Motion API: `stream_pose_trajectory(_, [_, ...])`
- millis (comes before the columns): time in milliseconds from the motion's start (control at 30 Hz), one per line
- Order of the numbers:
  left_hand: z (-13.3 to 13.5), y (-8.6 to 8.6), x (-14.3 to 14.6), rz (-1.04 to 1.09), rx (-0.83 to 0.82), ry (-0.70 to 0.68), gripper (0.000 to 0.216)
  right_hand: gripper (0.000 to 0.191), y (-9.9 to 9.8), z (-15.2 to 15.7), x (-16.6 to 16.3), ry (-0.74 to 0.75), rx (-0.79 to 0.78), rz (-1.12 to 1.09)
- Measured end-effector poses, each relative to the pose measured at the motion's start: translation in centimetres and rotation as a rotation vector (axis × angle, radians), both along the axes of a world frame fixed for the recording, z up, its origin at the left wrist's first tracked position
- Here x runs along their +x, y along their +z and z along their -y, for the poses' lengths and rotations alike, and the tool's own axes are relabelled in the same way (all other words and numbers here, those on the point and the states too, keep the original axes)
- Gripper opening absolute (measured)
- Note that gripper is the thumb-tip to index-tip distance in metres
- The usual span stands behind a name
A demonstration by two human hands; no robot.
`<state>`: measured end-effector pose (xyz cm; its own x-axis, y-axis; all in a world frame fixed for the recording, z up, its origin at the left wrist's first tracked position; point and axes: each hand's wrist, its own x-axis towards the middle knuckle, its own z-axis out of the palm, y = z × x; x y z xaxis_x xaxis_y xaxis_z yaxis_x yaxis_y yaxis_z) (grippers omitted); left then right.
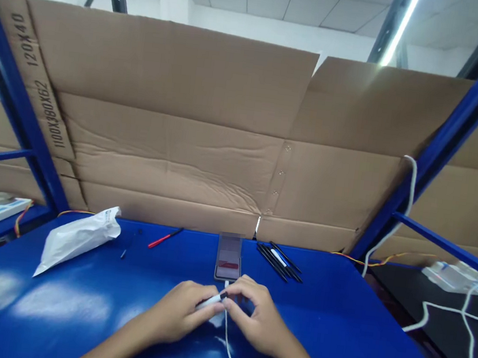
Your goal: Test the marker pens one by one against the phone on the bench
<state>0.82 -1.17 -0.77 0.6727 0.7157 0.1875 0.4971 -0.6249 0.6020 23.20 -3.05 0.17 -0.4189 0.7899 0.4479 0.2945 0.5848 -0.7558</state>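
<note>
Left hand (pixel 181 311) closed around a white pen (pixel 212 300), right hand (pixel 259 318) pinching its dark tip, both low on the blue table (pixel 335 318), phone (pixel 229 257) just beyond at twelve o'clock, black sticks (pixel 280 261) at one, white bag (pixel 77 237) at ten.

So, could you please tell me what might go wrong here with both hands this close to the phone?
1. The thin white cable runs between both hands to the dark rectangular phone; a hand could snag it and drag the phone.
2. The thin white pen-like piece, pinched between the left hand and right hand, might slip onto the blue table.
</note>
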Motion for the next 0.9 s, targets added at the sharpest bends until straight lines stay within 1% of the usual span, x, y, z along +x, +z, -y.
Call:
stream_pose_trajectory(133, [0.0,0.4,0.2,0.043,-0.013,-0.027,0.048,0.012,0.1,0.0,0.0,-0.004,-0.042,0.009])
stream_pose_trajectory(200, [-0.1,0.5,0.3,0.147,-0.020,0.000,0.051,0.014,0.0,-0.1,0.1,-0.034,-0.075,0.015])
stream_pose_trajectory(267, [-0.3,0.3,0.2,0.287,-0.055,0.069,0.055,0.016,0.0,-0.2,0.1,-0.059,-0.102,0.037])
stream_pose_trajectory(333, [-0.8,-0.1,0.1,0.436,-0.128,0.162,0.055,0.014,-0.2,-0.3,0.0,-0.040,-0.111,0.086])
stream_pose_trajectory(433, [-1.6,-0.7,-0.1,0.649,-0.299,0.307,0.049,0.010,-0.3,-0.3,0.0,0.013,-0.099,0.152])
stream_pose_trajectory(467, [-1.8,-0.8,-0.2,0.698,-0.357,0.331,0.048,0.013,-0.3,-0.4,-0.1,0.015,-0.098,0.158])
stream_pose_trajectory(533, [-2.1,-0.9,-0.3,0.752,-0.442,0.334,0.049,0.025,-0.3,-0.5,0.0,-0.011,-0.114,0.139])
stream_pose_trajectory(600, [-2.2,-0.9,-0.4,0.753,-0.467,0.323,0.049,0.035,-0.1,-0.7,0.2,-0.046,-0.147,0.080])
stream_pose_trajectory(667, [-2.1,-0.9,-0.5,0.715,-0.469,0.327,0.047,0.040,0.0,-0.9,0.5,-0.068,-0.175,0.009])
stream_pose_trajectory(800, [-1.6,-0.6,-0.5,0.591,-0.453,0.280,0.043,0.055,0.1,-1.2,0.8,-0.057,-0.173,-0.079])
stream_pose_trajectory(900, [-1.1,0.0,-0.4,0.510,-0.376,0.232,0.037,0.055,-0.2,-1.5,1.0,-0.126,-0.163,-0.108])
